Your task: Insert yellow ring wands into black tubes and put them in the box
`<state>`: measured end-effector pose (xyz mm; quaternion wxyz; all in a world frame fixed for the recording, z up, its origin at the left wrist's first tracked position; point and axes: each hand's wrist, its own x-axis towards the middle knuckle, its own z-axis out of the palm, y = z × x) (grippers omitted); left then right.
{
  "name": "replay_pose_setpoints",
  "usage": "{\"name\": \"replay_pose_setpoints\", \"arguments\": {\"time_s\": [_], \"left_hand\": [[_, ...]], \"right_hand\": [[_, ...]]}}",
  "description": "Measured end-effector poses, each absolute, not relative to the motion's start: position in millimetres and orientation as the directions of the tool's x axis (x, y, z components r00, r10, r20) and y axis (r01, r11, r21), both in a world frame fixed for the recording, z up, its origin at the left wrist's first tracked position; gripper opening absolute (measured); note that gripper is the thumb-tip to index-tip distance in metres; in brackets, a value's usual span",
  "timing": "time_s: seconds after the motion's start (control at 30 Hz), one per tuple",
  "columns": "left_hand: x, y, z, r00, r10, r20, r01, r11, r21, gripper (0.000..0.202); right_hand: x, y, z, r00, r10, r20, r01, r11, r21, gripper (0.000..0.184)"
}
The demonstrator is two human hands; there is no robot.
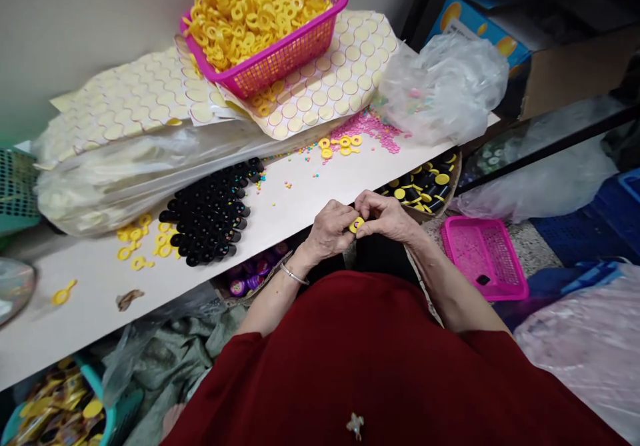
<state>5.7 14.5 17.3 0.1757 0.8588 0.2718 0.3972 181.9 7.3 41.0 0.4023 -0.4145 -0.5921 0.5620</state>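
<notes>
My left hand (330, 231) and my right hand (386, 217) meet just past the table's front edge, fingers closed around a small round yellow plastic cap (356, 225). Its ring face points up, with a darker middle; whatever sits beneath it is hidden by my fingers. To the left on the table stands a tight cluster of small black plastic cups (207, 213), some with coloured beads in or on them. Loose yellow ring caps with tabs (341, 145) lie beyond my hands. Close behind my right hand, a box holds black pieces with yellow caps (425, 186).
A pink basket (280, 53) heaped with yellow caps stands on sheets of round stickers (320, 93). Pink beads (373, 129) are scattered by a clear plastic bag (445, 89). Another pink basket (520, 279) sits low at right. Purple-wrapped pieces (250, 276) fill a box beneath the table.
</notes>
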Motion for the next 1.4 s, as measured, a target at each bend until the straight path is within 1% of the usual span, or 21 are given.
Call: {"name": "replay_pose_setpoints", "arguments": {"time_s": [0.07, 0.13, 0.17, 0.23, 0.33, 0.4, 0.5, 0.6, 0.67, 0.77, 0.87, 0.93, 1.07, 1.23, 1.3, 1.4], "left_hand": [[6, 10, 16, 0.573, 0.588, 0.571, 0.359, -0.806, 0.470, 0.013], [6, 8, 14, 0.607, 0.588, 0.535, 0.380, -0.805, 0.455, 0.015], [6, 6, 13, 0.621, 0.593, 0.513, 0.383, -0.800, 0.462, 0.016], [6, 5, 12, 0.645, 0.610, 0.461, 0.387, -0.781, 0.491, 0.019], [6, 5, 13, 0.658, 0.644, 0.389, 0.403, -0.738, 0.541, 0.021], [7, 6, 13, 0.662, 0.654, 0.365, 0.394, -0.718, 0.573, 0.022], [7, 8, 11, 0.671, 0.646, 0.365, 0.356, -0.712, 0.606, 0.021], [6, 11, 7, 0.641, 0.669, 0.377, 0.367, -0.698, 0.614, 0.018], [5, 12, 4, 0.619, 0.686, 0.383, 0.375, -0.686, 0.624, 0.014], [5, 12, 2, 0.628, 0.677, 0.384, 0.357, -0.688, 0.632, 0.014], [6, 10, 2, 0.651, 0.658, 0.378, 0.340, -0.699, 0.629, 0.018], [7, 7, 2, 0.655, 0.655, 0.377, 0.337, -0.700, 0.630, 0.016], [9, 2, 4, 0.659, 0.641, 0.395, 0.325, -0.715, 0.618, 0.013], [11, 2, 0, 0.629, 0.638, 0.444, 0.323, -0.735, 0.596, 0.015], [13, 3, -3, 0.635, 0.635, 0.440, 0.324, -0.736, 0.594, 0.015], [19, 2, -6, 0.656, 0.606, 0.449, 0.320, -0.763, 0.562, 0.017]], "right_hand": [[181, 6, 41, -0.357, 0.924, -0.137, 0.015, -0.141, -0.990, 0.046], [180, 5, 41, -0.406, 0.879, -0.249, 0.000, -0.273, -0.962, 0.060], [179, 4, 40, -0.425, 0.862, -0.277, -0.009, -0.309, -0.951, 0.063], [177, 1, 39, -0.435, 0.851, -0.293, -0.045, -0.345, -0.937, 0.063], [172, -3, 33, -0.407, 0.870, -0.280, -0.130, -0.358, -0.925, 0.059], [169, -6, 27, -0.366, 0.891, -0.269, -0.199, -0.357, -0.913, 0.059], [163, -11, 17, -0.267, 0.927, -0.265, -0.282, -0.338, -0.898, 0.058], [158, -14, 8, -0.176, 0.945, -0.274, -0.313, -0.318, -0.895, 0.047], [158, -15, 6, -0.208, 0.938, -0.279, -0.292, -0.331, -0.897, 0.046], [161, -16, 8, -0.315, 0.907, -0.281, -0.227, -0.359, -0.905, 0.054], [166, -19, 11, -0.336, 0.900, -0.278, -0.233, -0.365, -0.901, 0.057], [167, -20, 11, -0.339, 0.896, -0.285, -0.268, -0.383, -0.884, 0.055], [163, -24, 6, -0.328, 0.889, -0.320, -0.335, -0.426, -0.840, 0.044], [158, -27, -5, -0.221, 0.922, -0.319, -0.413, -0.384, -0.826, 0.039], [161, -26, -5, -0.250, 0.915, -0.317, -0.396, -0.395, -0.829, 0.039], [168, -26, 1, -0.359, 0.875, -0.326, -0.335, -0.447, -0.829, 0.042]]}}
